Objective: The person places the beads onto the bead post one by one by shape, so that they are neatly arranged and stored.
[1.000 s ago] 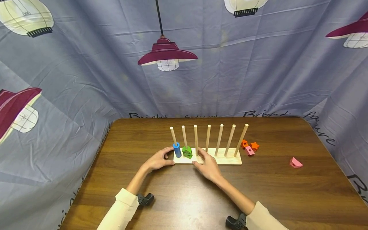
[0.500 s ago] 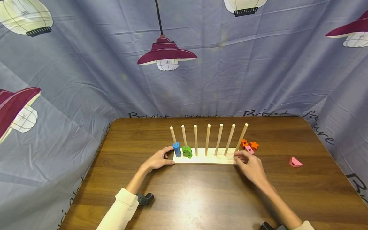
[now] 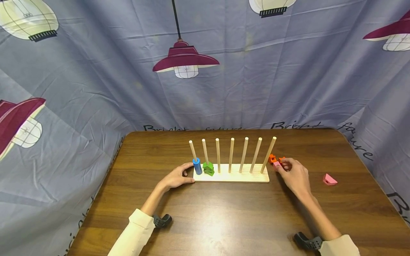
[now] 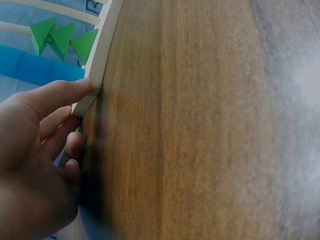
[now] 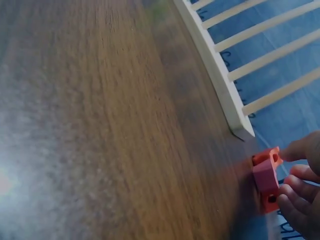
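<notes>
A pale wooden peg board [image 3: 238, 177] with several upright dowels lies mid-table. Blue cylinders [image 3: 197, 167] are stacked on its leftmost peg, and green triangular blocks [image 3: 209, 169] on the second. My left hand [image 3: 175, 177] grips the board's left end, thumb on the front edge and fingers behind. Off the right end, my right hand [image 3: 295, 176] reaches over a pink block [image 5: 266, 176] with a hole and orange pieces [image 3: 272, 159]. Its thumb and fingers are spread at these pieces; no firm hold shows. The hand partly hides an orange star [image 3: 282, 159].
Another pink block [image 3: 329, 180], wedge-shaped with a hole, lies alone farther right on the brown wooden table [image 3: 205, 213]. Behind the table hangs a grey-blue curtain [image 3: 256, 96] printed with lamps. Each wrist bears a black strap-on device [image 3: 162, 221].
My right hand has left the middle of the board and moved right, past its right end, to the pink and orange pieces. The left hand keeps its grip on the board.
</notes>
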A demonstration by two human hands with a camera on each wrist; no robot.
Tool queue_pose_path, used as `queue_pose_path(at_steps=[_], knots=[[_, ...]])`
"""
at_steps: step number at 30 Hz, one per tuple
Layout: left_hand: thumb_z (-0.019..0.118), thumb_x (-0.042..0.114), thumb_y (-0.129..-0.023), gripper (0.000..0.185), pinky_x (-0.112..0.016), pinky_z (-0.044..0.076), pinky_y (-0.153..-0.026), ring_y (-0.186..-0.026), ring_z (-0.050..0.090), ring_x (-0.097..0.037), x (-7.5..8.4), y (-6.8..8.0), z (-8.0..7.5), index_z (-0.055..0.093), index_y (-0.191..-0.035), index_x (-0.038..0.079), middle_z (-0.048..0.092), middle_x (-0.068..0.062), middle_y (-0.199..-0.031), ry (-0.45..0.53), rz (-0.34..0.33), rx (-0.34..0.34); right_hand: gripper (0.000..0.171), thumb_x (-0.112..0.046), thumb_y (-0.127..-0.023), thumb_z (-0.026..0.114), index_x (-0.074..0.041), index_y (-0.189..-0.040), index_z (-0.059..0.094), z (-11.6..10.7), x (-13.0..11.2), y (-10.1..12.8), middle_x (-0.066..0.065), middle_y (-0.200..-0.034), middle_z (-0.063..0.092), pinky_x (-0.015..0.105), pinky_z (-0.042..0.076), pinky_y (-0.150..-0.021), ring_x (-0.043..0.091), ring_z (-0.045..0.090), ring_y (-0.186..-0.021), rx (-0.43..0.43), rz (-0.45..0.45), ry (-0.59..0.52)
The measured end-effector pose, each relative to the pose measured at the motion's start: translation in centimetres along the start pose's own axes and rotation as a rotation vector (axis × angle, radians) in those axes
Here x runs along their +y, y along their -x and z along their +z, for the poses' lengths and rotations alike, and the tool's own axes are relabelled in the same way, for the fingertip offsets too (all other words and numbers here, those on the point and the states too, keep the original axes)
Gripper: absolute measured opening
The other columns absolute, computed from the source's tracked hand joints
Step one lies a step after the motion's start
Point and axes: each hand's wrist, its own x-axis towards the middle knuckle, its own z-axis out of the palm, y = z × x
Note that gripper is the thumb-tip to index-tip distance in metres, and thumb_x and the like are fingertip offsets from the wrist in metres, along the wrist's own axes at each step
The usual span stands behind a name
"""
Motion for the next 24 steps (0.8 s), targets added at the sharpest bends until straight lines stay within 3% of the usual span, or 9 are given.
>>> queue_pose_path(at_steps=[3,12,24], knots=[[0.078,0.011,-0.085,0.071,-0.034,0.037,-0.075,-0.087,0.043,-0.021,0.0,0.0,0.0,0.046,-0.147,-0.001,0.049,-0.016,-0.133,0.0,-0.003,-0.001,0.035,-0.015,-0.085,0.078,0.009,-0.109,0.068,0.3,0.0,-0.3,0.022,-0.095,0.068,0.055,0.044,-0.076,0.038,0.064,-0.086,-0.02,-0.011,0.014],[0.077,0.009,-0.085,0.07,-0.034,0.036,-0.075,-0.086,0.043,-0.021,-0.1,-0.1,0.1,0.047,-0.146,0.0,0.049,-0.017,-0.134,-0.004,0.006,-0.002,0.037,-0.014,-0.083,0.078,0.009,-0.11,0.068,1.0,0.2,-1.0,0.03,-0.102,0.065,0.058,0.042,-0.072,0.045,0.06,-0.088,-0.032,-0.008,0.081],[0.077,0.01,-0.085,0.07,-0.034,0.037,-0.076,-0.087,0.043,-0.021,0.0,0.0,0.0,0.046,-0.146,-0.001,0.049,-0.017,-0.133,0.003,0.014,-0.008,0.032,-0.013,-0.083,0.076,0.008,-0.106,0.068,1.4,-0.2,-1.3,0.023,-0.089,0.066,0.052,0.042,-0.063,0.036,0.058,-0.075,-0.062,-0.004,0.089]])
